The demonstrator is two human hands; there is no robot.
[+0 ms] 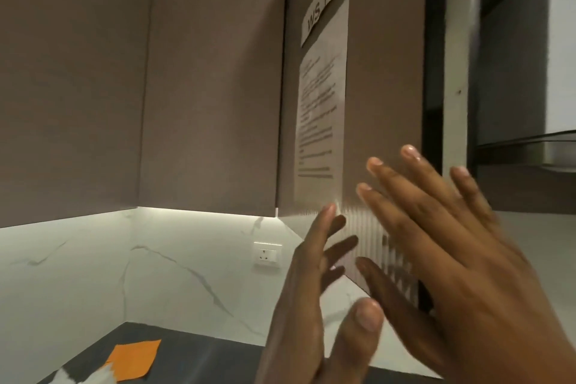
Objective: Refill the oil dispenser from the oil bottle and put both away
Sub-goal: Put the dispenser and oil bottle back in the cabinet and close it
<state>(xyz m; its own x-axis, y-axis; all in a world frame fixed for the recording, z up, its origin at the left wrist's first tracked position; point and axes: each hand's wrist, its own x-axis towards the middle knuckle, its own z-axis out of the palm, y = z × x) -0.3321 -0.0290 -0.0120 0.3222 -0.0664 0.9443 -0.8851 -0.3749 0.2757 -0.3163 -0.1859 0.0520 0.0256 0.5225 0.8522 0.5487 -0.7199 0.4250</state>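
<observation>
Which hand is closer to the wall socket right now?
Left. The left hand is raised just right of the wall socket, fingers spread near the cabinet door's lower corner. The right hand is farther right, spread open in front of that door.

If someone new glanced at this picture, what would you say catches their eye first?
First, the two bare hands low on the right, the left hand and right hand, both spread open and empty before the brown upper cabinet door. That door carries a white printed paper sheet headed "WS 14". An orange square cloth lies on the dark countertop, bottom left.
</observation>
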